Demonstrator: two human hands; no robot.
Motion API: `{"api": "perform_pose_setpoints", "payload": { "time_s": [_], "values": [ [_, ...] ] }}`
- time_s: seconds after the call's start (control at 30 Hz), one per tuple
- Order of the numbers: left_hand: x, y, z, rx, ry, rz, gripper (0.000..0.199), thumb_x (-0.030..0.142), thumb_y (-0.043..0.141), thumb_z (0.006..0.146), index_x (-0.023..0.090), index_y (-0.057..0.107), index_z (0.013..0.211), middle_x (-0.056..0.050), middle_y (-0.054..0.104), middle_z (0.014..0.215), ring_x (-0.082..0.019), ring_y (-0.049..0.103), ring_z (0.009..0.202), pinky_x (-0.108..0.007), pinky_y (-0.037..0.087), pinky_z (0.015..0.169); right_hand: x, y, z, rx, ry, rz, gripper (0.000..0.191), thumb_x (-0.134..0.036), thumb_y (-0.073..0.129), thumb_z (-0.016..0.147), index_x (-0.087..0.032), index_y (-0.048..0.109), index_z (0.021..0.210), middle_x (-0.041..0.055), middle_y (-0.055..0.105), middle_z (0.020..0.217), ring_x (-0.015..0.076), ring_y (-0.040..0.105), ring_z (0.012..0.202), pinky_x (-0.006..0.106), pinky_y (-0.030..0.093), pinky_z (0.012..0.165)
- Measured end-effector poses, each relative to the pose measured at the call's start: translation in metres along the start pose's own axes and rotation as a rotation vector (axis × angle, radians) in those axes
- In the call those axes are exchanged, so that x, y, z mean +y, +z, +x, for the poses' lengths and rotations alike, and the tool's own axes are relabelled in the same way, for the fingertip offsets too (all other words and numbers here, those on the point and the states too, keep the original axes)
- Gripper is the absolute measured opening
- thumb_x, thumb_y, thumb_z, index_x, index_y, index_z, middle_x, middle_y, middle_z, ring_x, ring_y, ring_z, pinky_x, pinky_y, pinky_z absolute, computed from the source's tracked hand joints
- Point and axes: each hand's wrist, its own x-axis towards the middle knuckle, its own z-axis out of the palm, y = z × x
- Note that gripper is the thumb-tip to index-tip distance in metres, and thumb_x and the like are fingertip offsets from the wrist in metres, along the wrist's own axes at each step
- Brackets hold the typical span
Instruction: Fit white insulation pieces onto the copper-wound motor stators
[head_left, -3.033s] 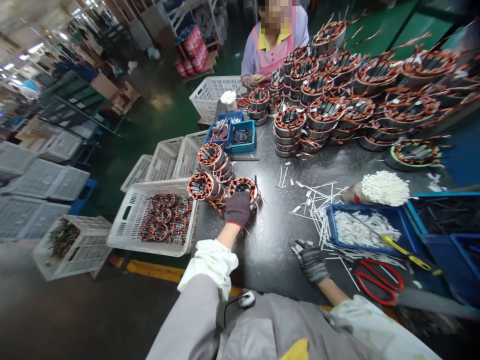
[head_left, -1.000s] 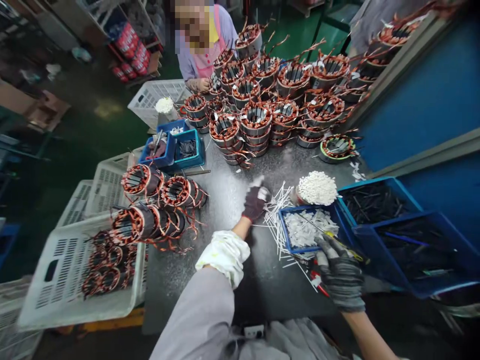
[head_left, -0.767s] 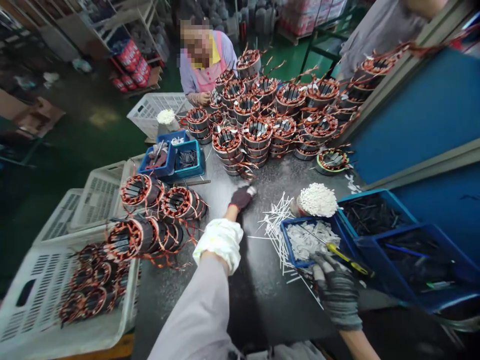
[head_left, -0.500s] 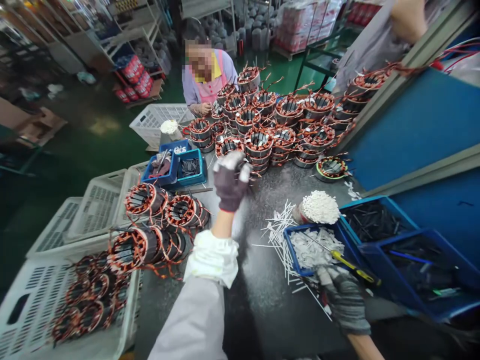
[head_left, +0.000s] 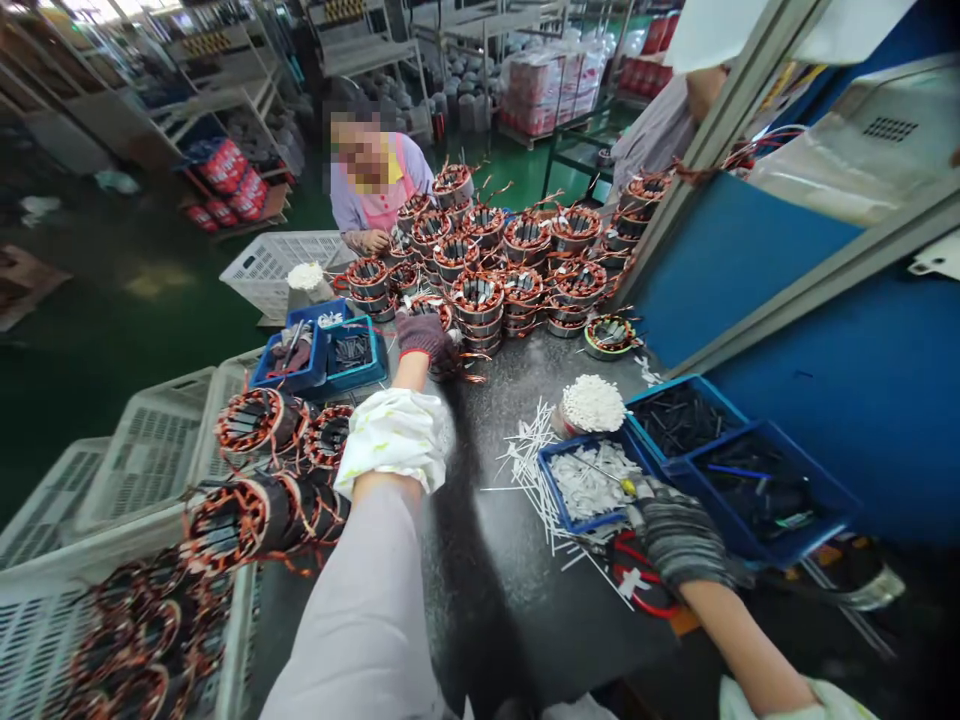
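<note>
My left hand, in a dark glove with pale fingertips, is at the front of the stacked motor stators. Its fingers curl around the side of a copper-wound stator, partly out of sight. At the right, my right hand, in a grey striped glove, closes over the yellow handle of a screwdriver. The screwdriver's shaft lies across a blue tray filled with white pieces. Red-handled pliers or cutters lie partly under that hand.
More stators stand stacked at the back; others lie left. White sticks are scattered beside a bundled pot. Blue bins stand right, white crates left. A co-worker sits across the table.
My left hand has lowered onto the front stator, its fingers curling in. My right hand has moved from beside the screwdriver onto its handle. The camera view has shifted right.
</note>
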Motion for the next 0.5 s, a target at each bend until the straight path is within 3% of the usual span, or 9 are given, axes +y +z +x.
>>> {"api": "perform_pose_setpoints", "payload": {
  "time_s": [0.1, 0.2, 0.3, 0.37, 0.43, 0.5],
  "values": [
    [0.009, 0.001, -0.031, -0.006, -0.085, -0.013, 0.04, 0.05, 0.063, 0.097, 0.016, 0.067, 0.117, -0.009, 0.068, 0.123, -0.024, 0.064, 0.117, -0.052, 0.048, 0.108, 0.005, 0.001, 0.009, -0.11, -0.021, -0.046, 0.039, -0.016, 0.05, 0.093, -0.016, 0.071, 0.127, 0.0177, 0.073, 0.125, 0.0291, 0.07, 0.109, 0.041, 0.05, 0.096],
    [0.024, 0.012, -0.073, 0.041, -0.19, -0.044, 0.045, 0.054, 0.06, 0.096, 0.014, 0.068, 0.115, -0.013, 0.071, 0.121, -0.029, 0.063, 0.123, -0.059, 0.04, 0.115, 0.008, -0.001, 0.015, -0.125, -0.066, -0.06, 0.046, -0.007, 0.045, 0.093, -0.015, 0.071, 0.13, 0.0187, 0.075, 0.121, 0.0304, 0.073, 0.105, 0.043, 0.052, 0.093],
    [0.05, 0.025, -0.126, 0.106, -0.293, -0.079, 0.056, 0.057, 0.055, 0.096, 0.007, 0.067, 0.12, -0.025, 0.073, 0.117, -0.041, 0.062, 0.127, -0.068, 0.03, 0.117, 0.007, -0.006, 0.021, -0.116, -0.117, -0.046, 0.049, -0.003, 0.043, 0.09, -0.012, 0.071, 0.13, 0.0205, 0.076, 0.118, 0.0342, 0.074, 0.101, 0.047, 0.054, 0.089],
    [0.071, 0.028, -0.175, 0.192, -0.309, -0.135, 0.063, 0.057, 0.052, 0.097, 0.007, 0.059, 0.134, -0.027, 0.071, 0.124, -0.043, 0.062, 0.128, -0.071, 0.027, 0.117, 0.007, -0.01, 0.023, -0.114, -0.148, -0.017, 0.049, -0.002, 0.043, 0.09, -0.009, 0.072, 0.128, 0.0226, 0.076, 0.113, 0.0351, 0.075, 0.098, 0.048, 0.055, 0.086],
    [0.087, 0.022, -0.236, 0.413, -0.159, -0.332, 0.069, 0.054, 0.057, 0.093, 0.013, 0.049, 0.148, -0.026, 0.062, 0.141, -0.043, 0.054, 0.138, -0.069, 0.027, 0.121, 0.009, -0.014, 0.022, -0.132, -0.166, 0.02, 0.049, -0.003, 0.044, 0.088, -0.009, 0.072, 0.128, 0.0229, 0.077, 0.108, 0.0359, 0.075, 0.095, 0.049, 0.055, 0.082],
    [0.089, 0.008, -0.301, 0.489, 0.13, -0.475, 0.074, 0.052, 0.054, 0.096, 0.023, 0.032, 0.16, -0.018, 0.057, 0.15, -0.034, 0.048, 0.146, -0.06, 0.034, 0.125, 0.017, -0.015, 0.014, -0.158, -0.155, 0.07, 0.047, -0.008, 0.049, 0.086, -0.008, 0.073, 0.127, 0.0223, 0.078, 0.102, 0.0369, 0.075, 0.091, 0.049, 0.055, 0.08]
  ]
}}
